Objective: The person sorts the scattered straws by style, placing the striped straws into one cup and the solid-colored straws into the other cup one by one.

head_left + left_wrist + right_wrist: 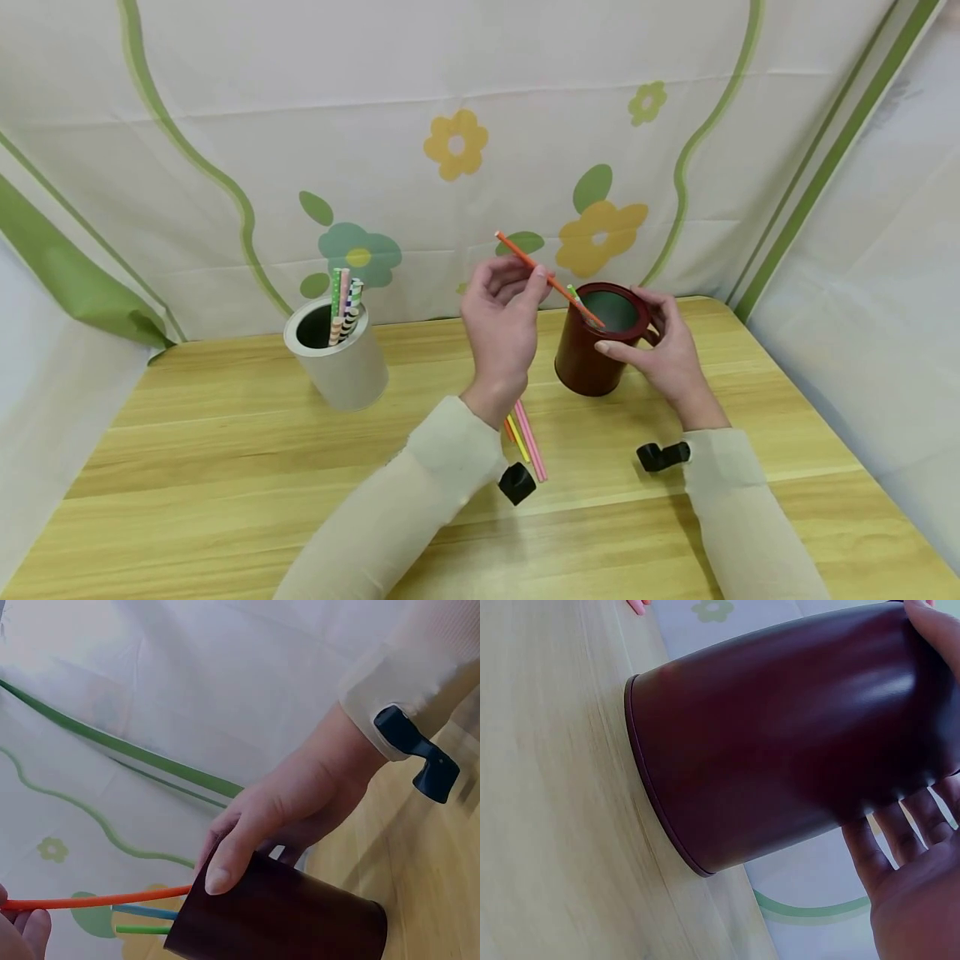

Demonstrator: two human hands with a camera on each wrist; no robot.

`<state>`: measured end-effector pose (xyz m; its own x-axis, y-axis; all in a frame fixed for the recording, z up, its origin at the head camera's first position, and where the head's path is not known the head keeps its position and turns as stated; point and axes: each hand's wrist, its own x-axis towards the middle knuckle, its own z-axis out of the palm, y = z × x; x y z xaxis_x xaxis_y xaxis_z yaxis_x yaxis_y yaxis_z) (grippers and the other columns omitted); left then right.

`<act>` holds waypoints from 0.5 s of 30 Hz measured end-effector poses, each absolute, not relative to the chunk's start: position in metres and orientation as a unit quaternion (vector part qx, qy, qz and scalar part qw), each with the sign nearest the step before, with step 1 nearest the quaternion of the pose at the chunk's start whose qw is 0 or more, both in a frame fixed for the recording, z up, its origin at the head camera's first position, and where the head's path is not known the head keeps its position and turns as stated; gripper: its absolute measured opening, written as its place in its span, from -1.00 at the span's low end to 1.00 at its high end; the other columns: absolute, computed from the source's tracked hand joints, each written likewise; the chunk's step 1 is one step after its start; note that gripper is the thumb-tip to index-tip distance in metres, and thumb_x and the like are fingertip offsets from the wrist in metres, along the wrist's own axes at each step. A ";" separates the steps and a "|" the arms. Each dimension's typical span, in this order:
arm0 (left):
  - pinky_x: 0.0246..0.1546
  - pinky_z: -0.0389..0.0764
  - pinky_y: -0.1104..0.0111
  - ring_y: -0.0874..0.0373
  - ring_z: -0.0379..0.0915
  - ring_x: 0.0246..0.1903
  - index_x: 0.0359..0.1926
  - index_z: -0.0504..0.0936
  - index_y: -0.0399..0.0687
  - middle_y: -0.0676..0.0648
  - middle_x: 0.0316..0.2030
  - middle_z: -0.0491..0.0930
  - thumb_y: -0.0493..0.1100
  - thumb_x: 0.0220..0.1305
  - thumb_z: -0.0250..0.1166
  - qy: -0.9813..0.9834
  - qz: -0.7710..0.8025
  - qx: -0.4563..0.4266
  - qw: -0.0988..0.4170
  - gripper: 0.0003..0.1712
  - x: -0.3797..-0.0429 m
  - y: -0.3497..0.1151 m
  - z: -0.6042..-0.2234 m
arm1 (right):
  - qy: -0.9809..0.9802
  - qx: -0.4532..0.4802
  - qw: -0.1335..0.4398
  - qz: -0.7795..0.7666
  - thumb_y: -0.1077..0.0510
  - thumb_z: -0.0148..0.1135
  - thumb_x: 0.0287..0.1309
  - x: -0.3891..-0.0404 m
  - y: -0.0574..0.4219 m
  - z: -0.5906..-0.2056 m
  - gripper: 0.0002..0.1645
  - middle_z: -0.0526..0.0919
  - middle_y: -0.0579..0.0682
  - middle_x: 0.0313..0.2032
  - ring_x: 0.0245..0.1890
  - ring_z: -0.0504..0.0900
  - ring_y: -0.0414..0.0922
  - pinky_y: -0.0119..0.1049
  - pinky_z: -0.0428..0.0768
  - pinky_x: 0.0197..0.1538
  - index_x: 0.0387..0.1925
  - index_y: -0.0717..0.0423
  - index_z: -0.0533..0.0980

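Observation:
My left hand (502, 329) pinches an orange straw (517, 249) between thumb and fingers. The straw slants down to the right, its lower end inside the mouth of a dark red cup (588, 358). Around the upper right side of that cup, my right hand (671, 354) grips it, thumb at the rim. In the left wrist view a blue straw (146, 912) and a green straw (142, 930) stick out of the cup beside the orange one. The right wrist view has the cup's base (656, 791) close against the wooden table.
A white cup (348, 375) with several patterned straws (347, 308) stands at the back left. Pink straws (532, 446), a yellow straw (518, 442) and an orange one lie on the table (225, 483) below my left wrist. A flowered curtain (360, 150) hangs behind.

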<state>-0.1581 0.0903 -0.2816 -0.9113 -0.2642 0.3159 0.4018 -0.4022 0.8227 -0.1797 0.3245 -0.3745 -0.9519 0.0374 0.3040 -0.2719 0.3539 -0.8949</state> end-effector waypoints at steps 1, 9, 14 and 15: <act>0.00 0.88 0.18 0.14 0.74 -0.22 -0.03 0.62 -0.36 -0.25 -0.14 0.74 -0.45 0.35 0.44 -0.511 -0.833 -0.069 0.201 -0.78 -0.158 0.091 -0.281 | -0.811 0.073 0.138 0.565 0.23 0.68 0.08 -0.180 0.324 -0.375 0.11 0.46 0.03 0.49 0.32 0.48 -0.35 -0.68 0.48 0.23 0.57 -0.02 0.27; -0.01 0.86 0.29 -0.01 0.78 -0.18 -0.04 0.65 -0.36 -0.34 -0.12 0.78 -0.40 0.37 0.45 -0.567 -0.796 -0.069 0.200 -0.79 -0.159 0.095 -0.288 | -0.806 0.075 0.142 0.570 0.24 0.67 0.09 -0.180 0.323 -0.375 0.07 0.48 0.02 0.48 0.31 0.49 -0.33 -0.65 0.49 0.24 0.55 -0.02 0.29; -0.06 0.82 0.39 0.09 0.79 -0.20 -0.08 0.74 -0.28 -0.24 -0.15 0.81 -0.33 0.38 0.47 -0.627 -0.758 -0.069 0.167 -0.85 -0.162 0.097 -0.294 | -0.814 0.073 0.141 0.559 0.21 0.68 0.10 -0.180 0.323 -0.375 0.08 0.47 0.03 0.49 0.31 0.48 -0.34 -0.66 0.48 0.24 0.57 -0.04 0.28; -0.07 0.82 0.40 0.09 0.79 -0.20 -0.09 0.76 -0.26 -0.23 -0.15 0.82 -0.32 0.38 0.48 -0.635 -0.754 -0.068 0.157 -0.86 -0.163 0.097 -0.294 | -0.815 0.072 0.141 0.558 0.21 0.67 0.11 -0.180 0.323 -0.375 0.08 0.46 0.03 0.50 0.32 0.48 -0.35 -0.66 0.48 0.24 0.57 -0.05 0.28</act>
<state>-0.1631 0.0973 -0.2944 -0.9417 -0.1492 0.3016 0.3225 -0.1449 0.9354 -0.1795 0.3235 -0.3748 -0.9498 0.0394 0.3105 -0.2752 0.3672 -0.8885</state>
